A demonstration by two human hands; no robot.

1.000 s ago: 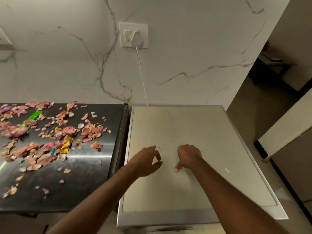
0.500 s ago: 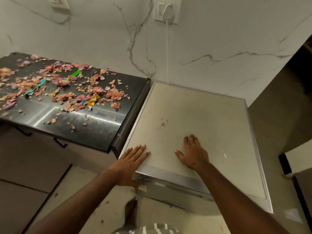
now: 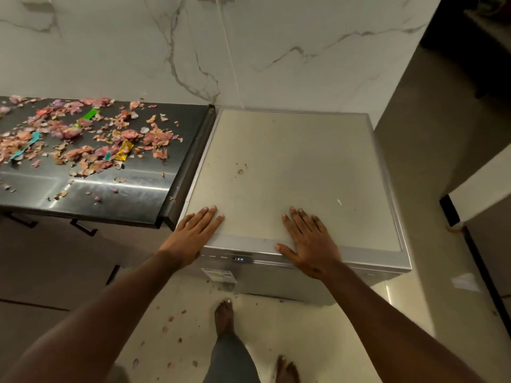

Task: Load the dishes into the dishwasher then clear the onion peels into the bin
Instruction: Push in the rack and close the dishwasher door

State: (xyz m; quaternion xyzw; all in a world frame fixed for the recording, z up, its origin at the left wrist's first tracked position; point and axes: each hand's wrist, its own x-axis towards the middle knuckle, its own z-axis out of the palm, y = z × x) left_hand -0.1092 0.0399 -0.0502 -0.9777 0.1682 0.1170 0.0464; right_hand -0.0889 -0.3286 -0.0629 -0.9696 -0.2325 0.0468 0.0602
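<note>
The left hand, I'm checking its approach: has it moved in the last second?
Yes. The left hand slid from the middle of the dishwasher top to its front left corner.

Both hands lie flat, fingers straight, on the front edge of the dishwasher (image 3: pixel 298 167) top: the left hand (image 3: pixel 193 233) at its front left corner, the right hand (image 3: pixel 309 241) nearer the middle. A small lit display (image 3: pixel 238 259) shows on the front panel between them. Beside the dishwasher, the dark worktop (image 3: pixel 154 186) carries scattered onion peels (image 3: pixel 83 139) and a yellow wrapper (image 3: pixel 124 154). Bare feet stand on the floor (image 3: pixel 290 327) among a few peel scraps.
</note>
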